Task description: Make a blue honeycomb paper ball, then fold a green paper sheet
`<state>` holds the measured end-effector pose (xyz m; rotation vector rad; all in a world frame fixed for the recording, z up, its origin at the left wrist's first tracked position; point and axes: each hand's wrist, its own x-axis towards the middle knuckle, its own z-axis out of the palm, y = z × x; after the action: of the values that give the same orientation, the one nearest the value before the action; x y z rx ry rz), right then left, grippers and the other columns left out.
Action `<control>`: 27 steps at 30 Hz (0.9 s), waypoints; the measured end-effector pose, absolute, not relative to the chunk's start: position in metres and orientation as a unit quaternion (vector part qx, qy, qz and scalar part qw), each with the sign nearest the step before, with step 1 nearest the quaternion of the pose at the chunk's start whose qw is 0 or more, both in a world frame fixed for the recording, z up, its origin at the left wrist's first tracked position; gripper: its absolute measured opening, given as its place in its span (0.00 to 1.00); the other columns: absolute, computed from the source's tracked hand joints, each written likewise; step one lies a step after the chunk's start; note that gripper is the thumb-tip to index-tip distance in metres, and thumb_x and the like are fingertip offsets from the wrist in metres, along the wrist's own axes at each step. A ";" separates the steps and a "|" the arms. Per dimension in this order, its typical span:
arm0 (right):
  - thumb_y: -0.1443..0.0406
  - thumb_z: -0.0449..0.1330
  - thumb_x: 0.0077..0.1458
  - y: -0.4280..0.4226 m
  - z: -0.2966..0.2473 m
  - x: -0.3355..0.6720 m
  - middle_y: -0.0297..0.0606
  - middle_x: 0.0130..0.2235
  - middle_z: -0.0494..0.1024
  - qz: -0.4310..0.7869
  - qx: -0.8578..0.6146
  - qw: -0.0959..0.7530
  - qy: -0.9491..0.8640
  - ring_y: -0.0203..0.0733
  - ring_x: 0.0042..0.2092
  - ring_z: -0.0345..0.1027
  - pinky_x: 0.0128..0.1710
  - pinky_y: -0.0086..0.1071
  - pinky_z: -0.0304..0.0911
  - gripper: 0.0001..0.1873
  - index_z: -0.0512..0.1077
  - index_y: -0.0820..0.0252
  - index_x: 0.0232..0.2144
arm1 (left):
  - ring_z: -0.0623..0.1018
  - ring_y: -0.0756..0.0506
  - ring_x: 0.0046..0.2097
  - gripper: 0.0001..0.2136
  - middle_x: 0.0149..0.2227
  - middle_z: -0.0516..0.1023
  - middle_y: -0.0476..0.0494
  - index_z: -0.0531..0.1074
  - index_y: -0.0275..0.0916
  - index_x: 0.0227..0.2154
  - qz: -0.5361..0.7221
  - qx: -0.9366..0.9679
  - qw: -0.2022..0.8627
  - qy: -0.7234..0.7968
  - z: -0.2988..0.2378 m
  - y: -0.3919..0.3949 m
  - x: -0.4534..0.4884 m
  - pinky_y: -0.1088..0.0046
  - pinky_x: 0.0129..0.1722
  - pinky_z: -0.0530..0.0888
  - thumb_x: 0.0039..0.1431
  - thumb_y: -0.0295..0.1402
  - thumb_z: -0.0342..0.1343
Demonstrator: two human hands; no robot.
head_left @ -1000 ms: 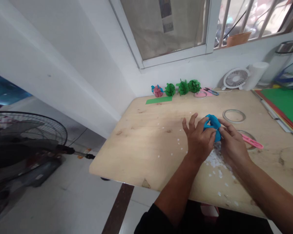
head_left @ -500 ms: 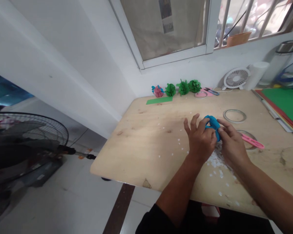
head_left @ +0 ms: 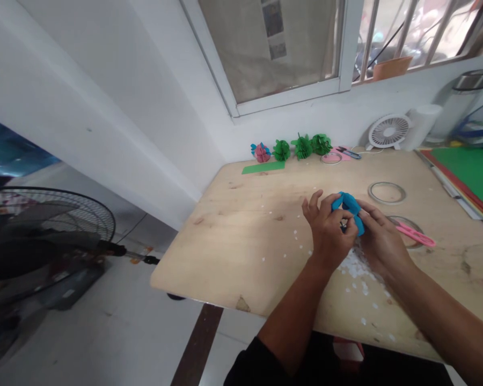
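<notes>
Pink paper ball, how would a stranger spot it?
On the wooden table, look along the back edge by the white wall. Leftmost in a row of four, behind a green strip, sits the pink paper ball; its three neighbours are all green.

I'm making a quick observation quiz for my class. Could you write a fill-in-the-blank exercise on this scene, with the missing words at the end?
1. The folded piece held by the left hand and right hand is coloured ____.
2. Of the four round ornaments in a row, ____ are green.
3. In the picture, the pink tool lies to the ____ of the right hand.
4. The small desk fan is coloured ____.

Missing words: blue; three; right; white.
</notes>
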<state>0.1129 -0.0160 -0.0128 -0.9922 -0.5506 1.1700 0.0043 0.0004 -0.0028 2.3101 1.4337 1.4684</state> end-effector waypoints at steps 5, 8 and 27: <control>0.56 0.74 0.43 -0.018 -0.009 0.112 0.32 0.41 0.81 0.521 -0.448 0.686 -0.238 0.36 0.43 0.72 0.44 0.26 0.68 0.22 0.78 0.52 0.42 | 0.66 0.35 0.63 0.04 0.50 0.78 0.44 0.76 0.42 0.27 0.506 0.732 0.067 0.451 -0.003 0.001 0.004 0.46 0.64 0.61 0.50 0.26 0.63; 0.56 0.74 0.42 -0.019 -0.008 0.111 0.32 0.38 0.80 0.522 -0.450 0.685 -0.237 0.35 0.41 0.72 0.42 0.25 0.68 0.23 0.78 0.52 0.42 | 0.65 0.36 0.63 0.05 0.50 0.77 0.43 0.76 0.42 0.27 0.526 0.724 0.088 0.438 -0.004 0.001 0.004 0.47 0.64 0.63 0.49 0.25 0.63; 0.60 0.73 0.40 -0.016 -0.005 0.116 0.33 0.39 0.81 0.509 -0.450 0.705 -0.204 0.36 0.37 0.72 0.33 0.27 0.68 0.21 0.79 0.52 0.40 | 0.69 0.38 0.61 0.06 0.50 0.76 0.39 0.70 0.41 0.32 0.629 0.682 0.163 0.336 0.006 0.001 -0.007 0.46 0.62 0.65 0.53 0.25 0.54</control>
<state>0.1160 -0.0155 -0.0053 -0.9997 -0.4524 1.1309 -0.0070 0.0011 0.0059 1.9443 0.9583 1.7939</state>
